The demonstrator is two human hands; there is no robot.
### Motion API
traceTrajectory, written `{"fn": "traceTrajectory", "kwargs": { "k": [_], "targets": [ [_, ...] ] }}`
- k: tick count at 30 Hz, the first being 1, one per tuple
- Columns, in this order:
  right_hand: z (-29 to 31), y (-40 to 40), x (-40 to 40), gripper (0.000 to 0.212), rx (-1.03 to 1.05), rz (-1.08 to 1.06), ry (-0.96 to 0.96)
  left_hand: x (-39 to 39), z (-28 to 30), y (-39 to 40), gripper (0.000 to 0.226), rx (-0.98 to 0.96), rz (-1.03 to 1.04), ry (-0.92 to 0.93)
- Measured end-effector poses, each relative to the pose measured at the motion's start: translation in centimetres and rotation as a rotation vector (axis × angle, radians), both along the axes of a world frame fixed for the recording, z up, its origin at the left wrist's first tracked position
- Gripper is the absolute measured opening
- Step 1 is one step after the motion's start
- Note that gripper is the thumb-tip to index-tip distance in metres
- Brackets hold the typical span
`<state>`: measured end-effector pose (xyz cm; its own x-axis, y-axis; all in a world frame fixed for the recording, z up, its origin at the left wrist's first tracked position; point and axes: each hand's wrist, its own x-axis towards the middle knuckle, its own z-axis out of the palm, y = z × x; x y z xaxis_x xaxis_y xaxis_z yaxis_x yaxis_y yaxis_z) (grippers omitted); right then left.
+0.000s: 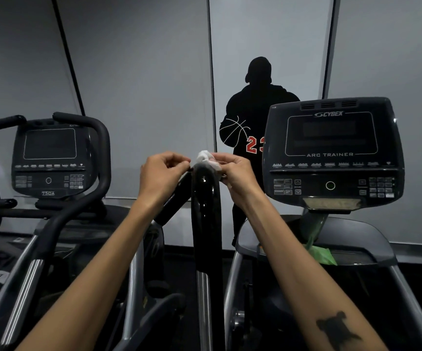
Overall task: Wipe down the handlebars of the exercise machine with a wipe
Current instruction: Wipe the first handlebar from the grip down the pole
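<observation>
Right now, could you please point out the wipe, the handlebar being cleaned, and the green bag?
wipe [206, 158], head view, on its bunched white top.
handlebar [204, 188], head view, on its glossy black upper curve.
green bag [322, 254], head view, on its crumpled lower part.

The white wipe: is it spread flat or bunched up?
Bunched up. The wipe sits crumpled atop the black handlebar, pinched by the right hand.

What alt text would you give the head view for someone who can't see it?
Two hands meet at the top of a glossy black handlebar: the right hand grips a crumpled white wipe against it, the left hand pinches beside it. A dark Cybex Arc Trainer console stands right.
</observation>
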<state>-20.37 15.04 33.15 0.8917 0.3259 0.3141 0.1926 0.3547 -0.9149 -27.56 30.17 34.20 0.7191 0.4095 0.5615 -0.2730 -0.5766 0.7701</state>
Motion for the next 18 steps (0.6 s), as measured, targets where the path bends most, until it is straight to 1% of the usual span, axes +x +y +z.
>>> {"fn": "traceTrajectory", "kwargs": {
  "k": [3,5,7,9,12,15,18],
  "targets": [
    [-0.7,-0.3,-0.1,0.026,-0.018,0.022,0.037,0.2,-0.1,0.2,0.008,0.001,0.014,-0.012],
    [-1.3,-1.1,-0.2,0.026,0.001,0.03,0.029,0.0,-0.4,0.6,0.011,0.024,0.026,-0.011],
    [-1.1,-1.5,-0.2,0.022,0.026,0.02,-0.032,-0.2,-0.6,0.7,0.011,0.048,0.038,-0.017],
    [-0.2,-0.9,0.0,0.016,0.008,-0.01,-0.092,-0.1,-0.5,0.5,0.011,0.047,0.033,-0.033],
    [0.7,0.4,0.5,0.011,-0.028,-0.01,-0.077,-0.1,-0.3,-0.1,0.011,0.061,0.029,-0.053],
    [-0.3,-0.2,0.6,0.017,-0.088,0.0,-0.057,-0.5,-0.6,-0.4,0.009,0.197,0.054,-0.088],
    [-1.0,-1.7,0.1,0.015,-0.019,-0.015,-0.108,-0.9,-0.6,-0.5,0.01,0.263,0.054,-0.103]
  ]
}}
